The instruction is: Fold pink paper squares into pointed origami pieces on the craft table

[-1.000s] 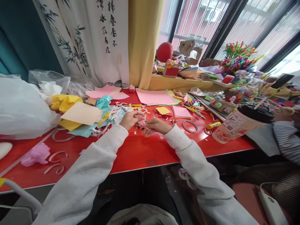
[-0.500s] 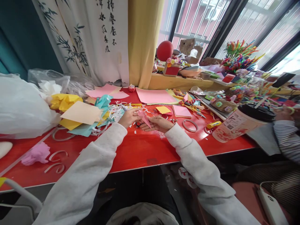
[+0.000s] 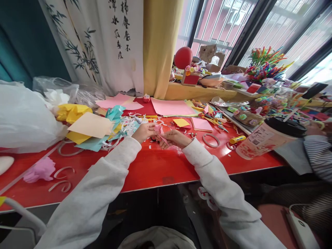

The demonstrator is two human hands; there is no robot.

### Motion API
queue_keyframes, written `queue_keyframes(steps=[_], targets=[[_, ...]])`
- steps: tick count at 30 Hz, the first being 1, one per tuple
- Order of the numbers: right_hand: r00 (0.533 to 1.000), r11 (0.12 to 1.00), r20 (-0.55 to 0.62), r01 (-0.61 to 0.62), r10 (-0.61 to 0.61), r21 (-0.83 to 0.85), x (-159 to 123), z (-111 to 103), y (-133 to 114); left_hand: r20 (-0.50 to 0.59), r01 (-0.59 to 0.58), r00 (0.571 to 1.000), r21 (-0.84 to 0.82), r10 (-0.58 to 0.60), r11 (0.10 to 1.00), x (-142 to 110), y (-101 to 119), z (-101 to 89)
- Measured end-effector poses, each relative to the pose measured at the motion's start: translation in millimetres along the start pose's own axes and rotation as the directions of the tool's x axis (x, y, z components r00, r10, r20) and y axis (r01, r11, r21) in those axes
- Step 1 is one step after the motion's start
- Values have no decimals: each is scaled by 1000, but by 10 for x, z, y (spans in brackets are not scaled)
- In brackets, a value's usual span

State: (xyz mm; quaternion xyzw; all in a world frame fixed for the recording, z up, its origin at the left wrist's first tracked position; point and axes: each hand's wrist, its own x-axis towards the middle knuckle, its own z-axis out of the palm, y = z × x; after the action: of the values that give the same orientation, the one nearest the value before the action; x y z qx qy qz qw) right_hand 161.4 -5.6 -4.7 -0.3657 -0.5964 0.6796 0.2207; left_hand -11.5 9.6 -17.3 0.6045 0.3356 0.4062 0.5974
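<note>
Left hand (image 3: 144, 132) and right hand (image 3: 178, 138), I pinch one folded pink paper (image 3: 159, 129) between my fingers at the centre of the frame, the left at its upper part, the right near its pointed lower end. Around it on the red table (image 3: 155, 173), shredded paper (image 3: 128, 125) lies left of centre, a yellow square (image 3: 181, 122) and pink squares (image 3: 201, 124) right of centre, and a paper cup (image 3: 264, 138) far right.
</note>
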Motion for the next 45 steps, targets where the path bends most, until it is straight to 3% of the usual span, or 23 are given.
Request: queue_keyframes(steps=[8,12,15,23,31,41,45], targets=[[991,987,-93,78,-91,-139,68,31,41,-50,-27,998,107,33,994,-46,61,96],[986,978,-116,98,-121,-185,91,45,60,-138,-89,983,243,125,966,-31,27,124],[989,977,-84,102,-119,-187,91,42,62,-195,-69,973,280,127,958,-14,-1,93],[995,993,64,81,-76,-86,88,-73,92,-152,-29,987,181,57,983,-19,6,64],[999,997,-16,35,-36,-76,101,-27,93,-168,73,984,66,-61,995,-28,68,112],[999,993,22,39,-37,-111,123,-83,105,-166,38,986,47,-30,998,-26,10,74],[998,989,-18,56,-59,-136,116,-79,105,-181,109,978,41,-100,993,-33,22,68]])
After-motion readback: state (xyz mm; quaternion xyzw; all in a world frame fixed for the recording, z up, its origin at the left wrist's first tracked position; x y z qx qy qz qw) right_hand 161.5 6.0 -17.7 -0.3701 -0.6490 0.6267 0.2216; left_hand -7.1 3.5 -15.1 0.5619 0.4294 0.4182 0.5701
